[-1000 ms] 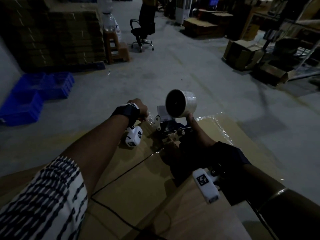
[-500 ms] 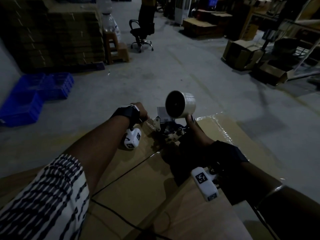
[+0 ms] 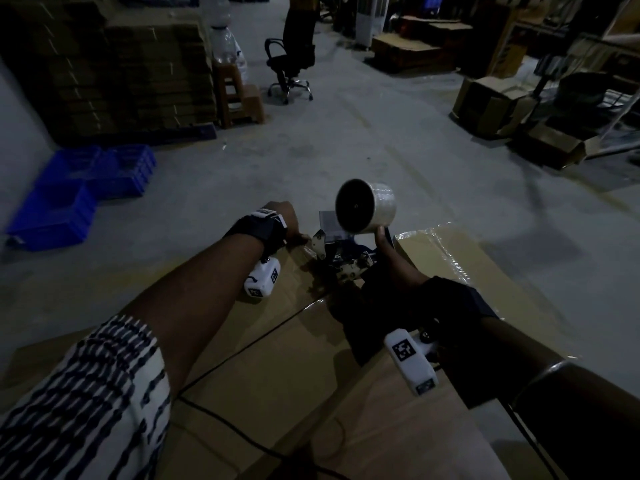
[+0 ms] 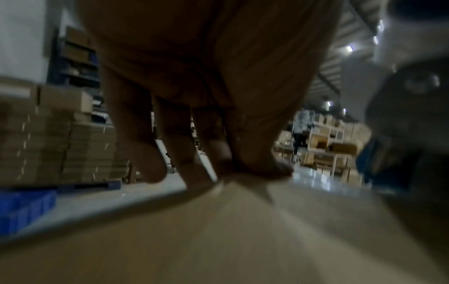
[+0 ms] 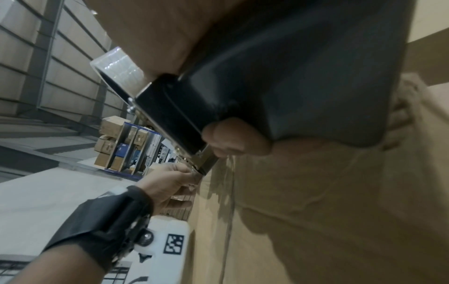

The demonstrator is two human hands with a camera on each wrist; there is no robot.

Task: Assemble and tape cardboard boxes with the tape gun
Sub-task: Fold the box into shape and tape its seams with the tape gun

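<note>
Wrapped round the handle of the tape gun (image 3: 349,258), the right hand (image 3: 391,271) keeps its nose on the box (image 3: 263,368) at frame centre, thumb up by the tape roll (image 3: 365,207). Left hand (image 3: 280,220), just left of the gun, presses fingertips (image 4: 264,167) onto the far edge of the cardboard; looks like it's pinning the tape end, can't tell for sure. Flaps closed, seam w/ dark gap toward lower left still untaped, so taping is prob. only starting.
</note>
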